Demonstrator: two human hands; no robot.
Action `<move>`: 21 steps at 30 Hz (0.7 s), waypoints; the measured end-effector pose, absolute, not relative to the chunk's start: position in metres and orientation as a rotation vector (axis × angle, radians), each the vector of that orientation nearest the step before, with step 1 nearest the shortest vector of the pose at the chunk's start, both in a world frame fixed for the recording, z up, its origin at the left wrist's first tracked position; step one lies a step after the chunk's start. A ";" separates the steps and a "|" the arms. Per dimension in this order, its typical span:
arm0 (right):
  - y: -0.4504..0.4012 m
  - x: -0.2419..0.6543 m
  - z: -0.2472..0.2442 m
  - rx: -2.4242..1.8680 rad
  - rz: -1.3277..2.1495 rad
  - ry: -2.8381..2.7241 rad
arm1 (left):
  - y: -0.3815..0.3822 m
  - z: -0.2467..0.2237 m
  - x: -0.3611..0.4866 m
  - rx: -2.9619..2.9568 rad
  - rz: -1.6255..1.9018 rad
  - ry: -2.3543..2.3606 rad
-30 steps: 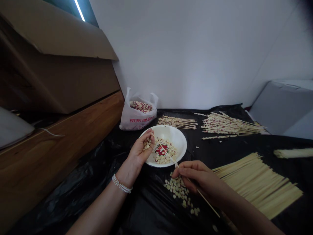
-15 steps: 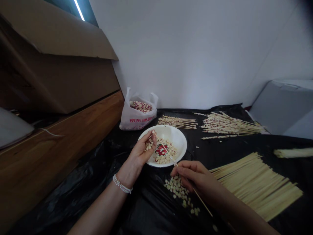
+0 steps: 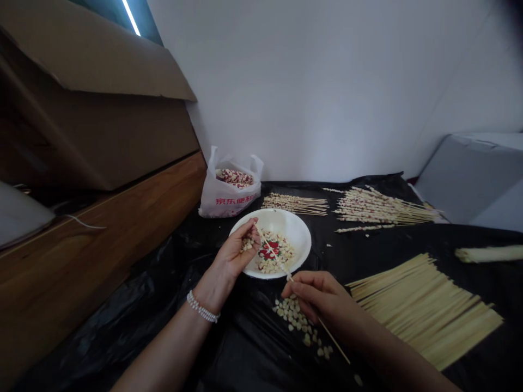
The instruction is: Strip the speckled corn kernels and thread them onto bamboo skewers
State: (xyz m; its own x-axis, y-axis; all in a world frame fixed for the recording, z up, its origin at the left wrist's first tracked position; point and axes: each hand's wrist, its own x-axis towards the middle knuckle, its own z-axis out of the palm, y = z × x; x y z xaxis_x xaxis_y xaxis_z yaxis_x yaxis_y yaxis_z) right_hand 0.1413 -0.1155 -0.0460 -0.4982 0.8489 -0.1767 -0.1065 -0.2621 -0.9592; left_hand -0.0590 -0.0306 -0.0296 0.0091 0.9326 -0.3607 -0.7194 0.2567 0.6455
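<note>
My left hand (image 3: 237, 247), a beaded bracelet on its wrist, is closed over several pale kernels (image 3: 247, 243) above the left side of a white bowl (image 3: 300, 237). Its thumb and fingertips meet at the upper tip of a thin wooden skewer (image 3: 334, 340). My right hand (image 3: 321, 294) grips that skewer lower down, the stick slanting between both hands with a few pale pieces threaded on it. Inside the bowl, more kernels (image 3: 281, 256) lie around a printed red flower. Beneath my right hand, a loose pile of larger pale kernels (image 3: 300, 320) rests on black plastic sheeting (image 3: 245, 337).
Behind the bowl stands a white plastic bag (image 3: 229, 198) holding red-and-white kernels. Threaded skewers lie in a small bunch (image 3: 292, 203) and a larger bunch (image 3: 368, 207). Bare skewers (image 3: 429, 310) are spread at right, near a wrapped bundle (image 3: 490, 254). A cardboard box (image 3: 122, 125) stands left.
My right hand has shifted slightly up and left along with the skewer. The left hand stays nearly in place at the skewer's tip; the view has moved a little.
</note>
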 end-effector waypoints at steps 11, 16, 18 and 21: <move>-0.120 0.134 -0.053 -0.990 1.769 -1.313 | -0.028 -0.022 -0.053 0.172 1.270 0.844; -0.121 0.130 -0.049 -1.024 1.720 -1.339 | -0.029 -0.017 -0.050 0.144 1.271 0.841; -0.122 0.129 -0.047 -1.026 1.714 -1.345 | -0.030 -0.015 -0.048 0.147 1.282 0.850; -0.123 0.128 -0.046 -1.018 1.730 -1.335 | -0.031 -0.015 -0.045 0.194 1.293 0.878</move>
